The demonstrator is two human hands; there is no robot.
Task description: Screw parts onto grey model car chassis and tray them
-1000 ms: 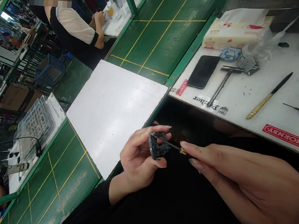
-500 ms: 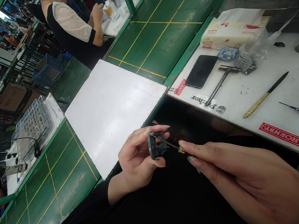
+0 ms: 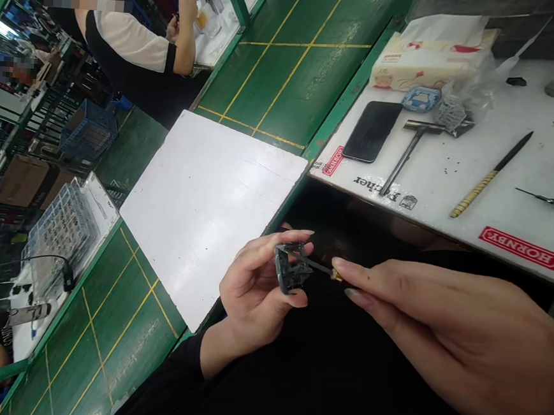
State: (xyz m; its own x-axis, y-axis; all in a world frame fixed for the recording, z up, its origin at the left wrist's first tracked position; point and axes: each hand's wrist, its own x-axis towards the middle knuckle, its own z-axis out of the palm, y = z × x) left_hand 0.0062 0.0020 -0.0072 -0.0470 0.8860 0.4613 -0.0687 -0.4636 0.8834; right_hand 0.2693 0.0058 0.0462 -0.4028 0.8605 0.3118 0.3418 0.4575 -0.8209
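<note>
left hand (image 3: pixel 255 289): dark part (image 3: pixel 285 273) | right hand (image 3: pixel 449 336): thin tool (image 3: pixel 321 266), apparently touching part

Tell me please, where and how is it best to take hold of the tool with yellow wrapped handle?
Best is probably the middle of the wrapped handle, coming from above, fingers across its two long sides. It lies flat and slender, with this handle toward the near side of the bench; the narrow dark end points away and may be sharp.
</note>
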